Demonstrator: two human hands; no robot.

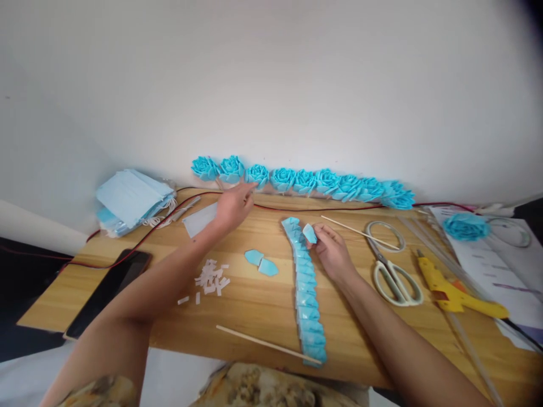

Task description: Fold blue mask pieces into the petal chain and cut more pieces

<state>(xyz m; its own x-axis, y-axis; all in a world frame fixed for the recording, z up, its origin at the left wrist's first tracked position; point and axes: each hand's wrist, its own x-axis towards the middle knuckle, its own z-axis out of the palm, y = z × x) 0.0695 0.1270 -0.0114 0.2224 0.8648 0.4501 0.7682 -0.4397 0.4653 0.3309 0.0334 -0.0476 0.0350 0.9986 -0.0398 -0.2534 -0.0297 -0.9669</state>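
Note:
My left hand (234,208) reaches to the back of the table with its index finger extended towards a blue artificial flower (257,174) in a row against the wall. Whether the fingertip touches it I cannot tell; nothing shows in this hand. Between thumb and fingers, my right hand (333,249) pinches a small blue petal (309,233). Just left of that hand runs a long column of overlapping folded blue petals (306,288). Two flat blue petal pieces (262,262) lie between my arms, near a pile of small white strips (211,277).
White-handled scissors (392,277) and a yellow glue gun (453,291) lie at right, beside a loose blue flower (466,226) on papers. A stack of light-blue face masks (133,195) and a dark phone (108,294) are at left. Thin wooden sticks (267,343) and a red-black cable (331,210) cross the table.

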